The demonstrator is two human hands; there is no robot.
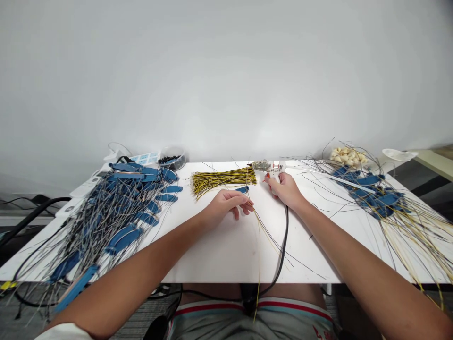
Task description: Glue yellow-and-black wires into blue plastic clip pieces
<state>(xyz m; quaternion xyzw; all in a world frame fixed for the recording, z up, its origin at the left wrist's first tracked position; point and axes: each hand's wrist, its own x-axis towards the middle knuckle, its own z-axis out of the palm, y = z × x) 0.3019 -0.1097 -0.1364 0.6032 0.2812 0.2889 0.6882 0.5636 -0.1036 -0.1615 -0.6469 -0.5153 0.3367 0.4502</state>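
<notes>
My right hand [285, 189] is wrapped round the handle of a white glue gun [276, 168], whose nozzle points left and whose black cord hangs over the table's front edge. Just left of it, my left hand [231, 203] pinches thin black and yellow wires [260, 224] that trail toward the front edge. A small blue piece [242, 189] shows just beyond my left fingers. Behind that hand lies a bundle of yellow and black wires [222, 182].
Many blue parts with grey wires [122, 238] cover the left of the white table [212, 257]. More blue parts with yellow and black wires [384, 200] lie right. Behind stand a clear bowl of black pieces [172, 159] and a pile of cream pieces [348, 156].
</notes>
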